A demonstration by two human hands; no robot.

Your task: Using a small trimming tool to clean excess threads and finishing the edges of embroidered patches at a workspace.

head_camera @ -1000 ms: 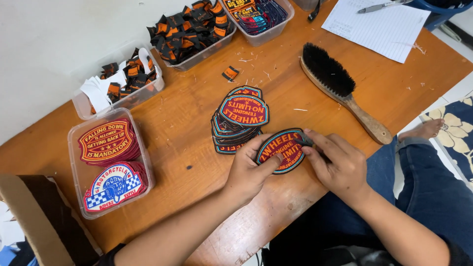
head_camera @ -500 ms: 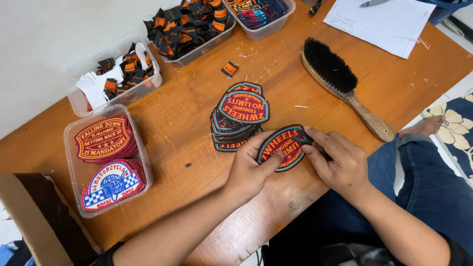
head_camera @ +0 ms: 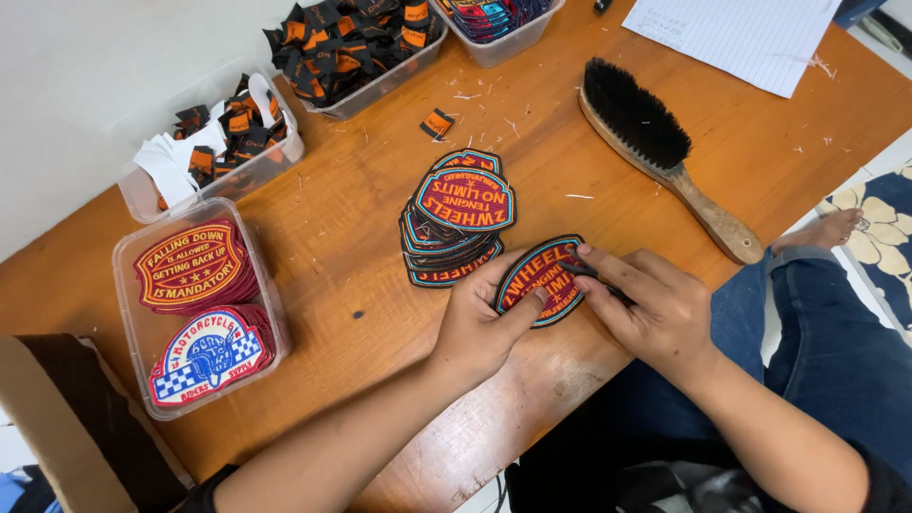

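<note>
Head view — two hands (head_camera: 570,318) grip one patch (head_camera: 539,277) — one brush (head_camera: 665,157) nearby.

The right hand (head_camera: 655,309) covers the right end of the oval patch (head_camera: 540,280), and the left hand (head_camera: 484,323) covers its near edge. Something dark and thin sits under the right fingers (head_camera: 608,271), but it is too hidden to tell what it is. In the stack of patches (head_camera: 456,220) only the top one shows; the ones under it peek out at the edges. The top edge of the picture cuts off the far tubs (head_camera: 494,43) and the white paper (head_camera: 750,38). The cardboard box (head_camera: 66,427) runs off the near left corner. Both arms leave the picture at the bottom.
</note>
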